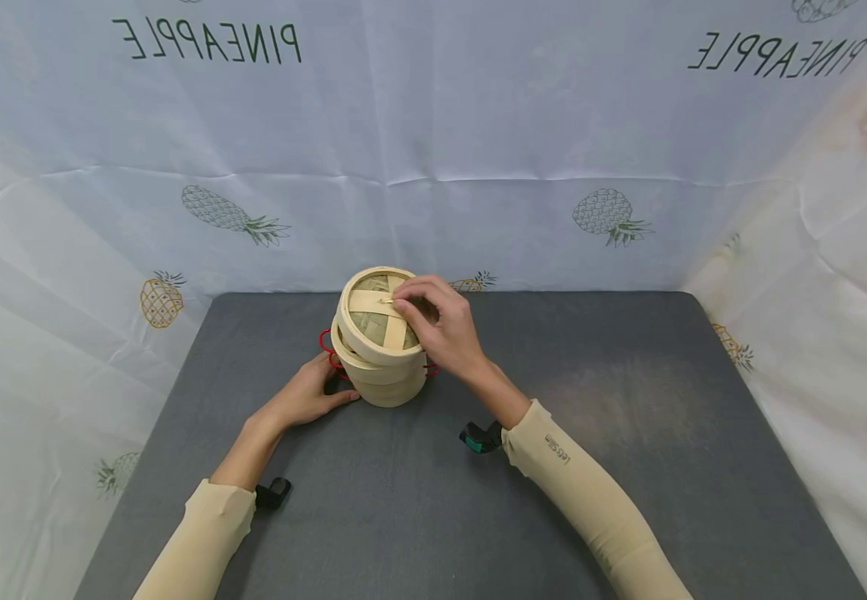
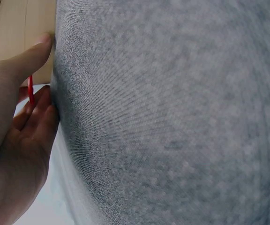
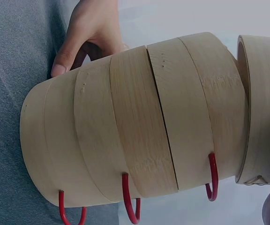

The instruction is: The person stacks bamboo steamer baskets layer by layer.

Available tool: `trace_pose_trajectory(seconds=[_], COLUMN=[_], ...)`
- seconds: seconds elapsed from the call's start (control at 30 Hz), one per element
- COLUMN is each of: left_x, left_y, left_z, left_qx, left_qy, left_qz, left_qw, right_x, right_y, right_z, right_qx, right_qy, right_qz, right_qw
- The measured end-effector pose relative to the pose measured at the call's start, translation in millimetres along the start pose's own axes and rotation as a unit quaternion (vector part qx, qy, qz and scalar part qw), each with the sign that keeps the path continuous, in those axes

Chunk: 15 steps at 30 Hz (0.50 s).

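A stacked round bamboo steamer (image 1: 390,390) stands near the table's far edge, with several red side handles (image 3: 126,190). Its woven lid (image 1: 368,302) sits raised and tilted; in the right wrist view a gap shows between the lid (image 3: 266,105) and the top tier. My right hand (image 1: 444,327) pinches the small loop at the lid's centre. Low on the steamer's left side, my left hand (image 1: 304,395) holds the bottom tier, thumb in front and fingers by a red handle (image 2: 31,89). The inside of the tiers is hidden.
The dark grey table (image 1: 628,467) extends in front and to both sides. Behind it hangs a white cloth (image 1: 433,108) printed with pineapples. Black wrist devices show at both forearms, such as the one under the right sleeve (image 1: 482,438).
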<state>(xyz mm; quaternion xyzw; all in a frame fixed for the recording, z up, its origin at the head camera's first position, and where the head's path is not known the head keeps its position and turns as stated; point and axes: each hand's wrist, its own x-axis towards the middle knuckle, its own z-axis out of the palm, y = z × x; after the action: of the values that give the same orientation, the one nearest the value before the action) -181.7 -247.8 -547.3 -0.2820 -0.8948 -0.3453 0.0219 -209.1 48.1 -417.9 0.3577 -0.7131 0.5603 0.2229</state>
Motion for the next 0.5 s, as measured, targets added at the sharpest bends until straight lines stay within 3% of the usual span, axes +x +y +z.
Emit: trace_pose_trajectory(seconds=[0.1, 0.17, 0.37, 0.5], left_x=[-1.4, -1.3, -0.3, -0.5], left_y=[-19.7, -24.1, -16.3, -30.1], left_z=[8.2, 10.0, 6.8, 11.4], left_qx=[0.022, 0.031, 0.013, 0.025], left_qy=[-0.001, -0.006, -0.006, -0.018], left_qz=[-0.001, -0.006, -0.01, -0.026], left_qw=[0.9998, 0.9995, 0.9998, 0.9992], right_x=[1.8, 3.1, 5.8, 6.9], right_y=[-0.5, -1.0, -2.4, -3.8], right_z=[0.1, 0.1, -0.3, -0.4], right_qx=[-0.003, -0.007, -0.013, -0.015], right_qy=[-0.002, -0.004, -0.011, -0.013], right_qz=[-0.004, -0.007, -0.006, -0.005], right_qw=[1.0, 1.0, 1.0, 1.0])
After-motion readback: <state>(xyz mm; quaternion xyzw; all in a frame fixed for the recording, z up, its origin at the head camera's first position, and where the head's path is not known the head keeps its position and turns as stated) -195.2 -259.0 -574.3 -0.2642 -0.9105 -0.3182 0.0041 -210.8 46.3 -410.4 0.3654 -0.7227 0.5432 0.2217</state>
